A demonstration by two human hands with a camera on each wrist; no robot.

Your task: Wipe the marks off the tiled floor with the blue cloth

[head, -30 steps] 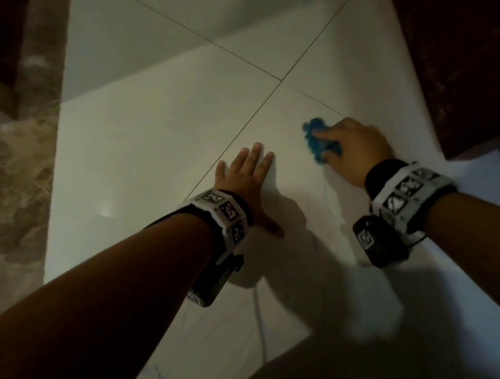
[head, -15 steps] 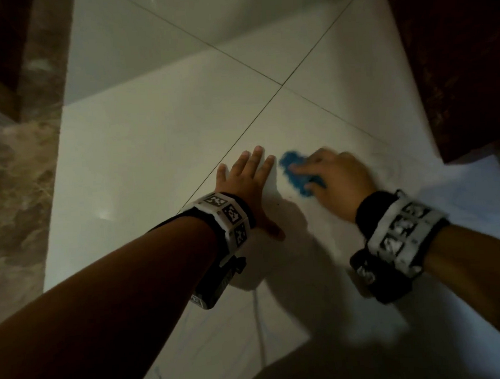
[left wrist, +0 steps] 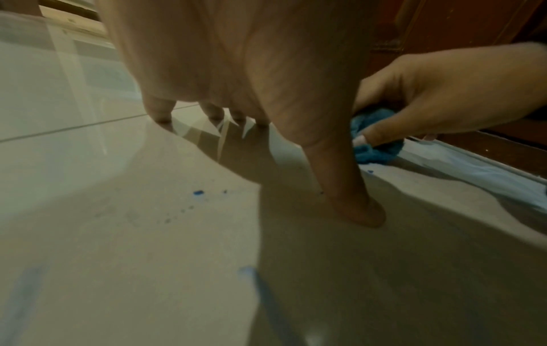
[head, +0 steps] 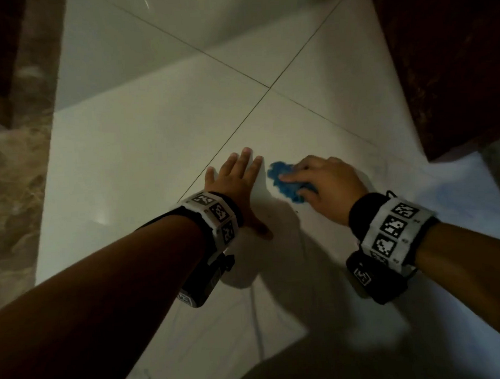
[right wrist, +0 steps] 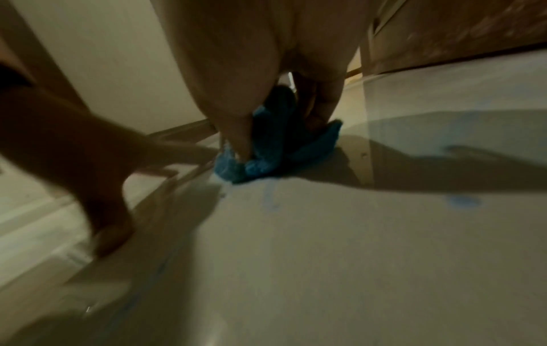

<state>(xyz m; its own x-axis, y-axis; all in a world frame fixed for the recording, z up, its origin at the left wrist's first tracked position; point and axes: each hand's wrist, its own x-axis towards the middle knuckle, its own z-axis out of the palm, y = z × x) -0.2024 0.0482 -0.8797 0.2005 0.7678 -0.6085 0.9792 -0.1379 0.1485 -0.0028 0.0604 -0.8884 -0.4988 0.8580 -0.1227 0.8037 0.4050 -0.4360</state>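
Near the middle of the tiled floor point(head: 158, 154), just past the crossing of two grout lines point(head: 269, 87), the right hand point(head: 327, 184) presses a bunched blue cloth point(head: 283, 181) onto the tile, its grip clenched round the cloth with the thumb and fingers curled over it; the right wrist view shows the cloth point(right wrist: 266, 149) squeezed under the thumb and spreading out on the floor. The left hand point(head: 240, 187) lies just beside the cloth, palm down and released, its fingers straight and spread, fingertips point(left wrist: 161, 114) and thumb touching the tile. Both wrists carry white bands with black square markers point(head: 215, 213). Small blue specks point(left wrist: 197, 192) lie on the tile below the left palm, and faint blue smears point(right wrist: 461, 202) show on the floor near the right hand. Dark wooden furniture point(head: 445, 60) stands to the right of the tiles, and a brown marbled strip point(head: 10, 163) runs along their left edge.
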